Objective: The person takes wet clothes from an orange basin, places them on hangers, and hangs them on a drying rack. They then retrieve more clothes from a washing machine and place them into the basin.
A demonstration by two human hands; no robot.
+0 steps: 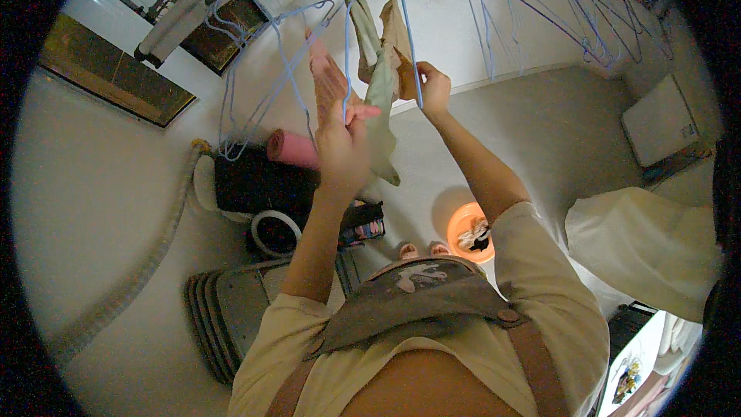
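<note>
A pale green cloth [379,90] hangs twisted from a blue wire hanger [347,40] at the upper middle. Beside it on the right is a tan cloth [408,72], with my right hand [435,88] pinching its edge next to the hanger's right end. My left hand [341,142] is raised at the hanger's left end, against the green cloth; the hand is partly blurred, and whether its fingers grip cloth or wire cannot be told. A pinkish patterned cloth [330,72] hangs just behind my left hand.
Other blue hangers [278,20] hang at left, with more hangers [579,17] at upper right. A metal rail [197,3] crosses above. An orange basin [457,223] holding cloths stands by my feet. Left are a pink roll [292,149] and folded chairs or boards [237,301]; a grey hose runs along the wall.
</note>
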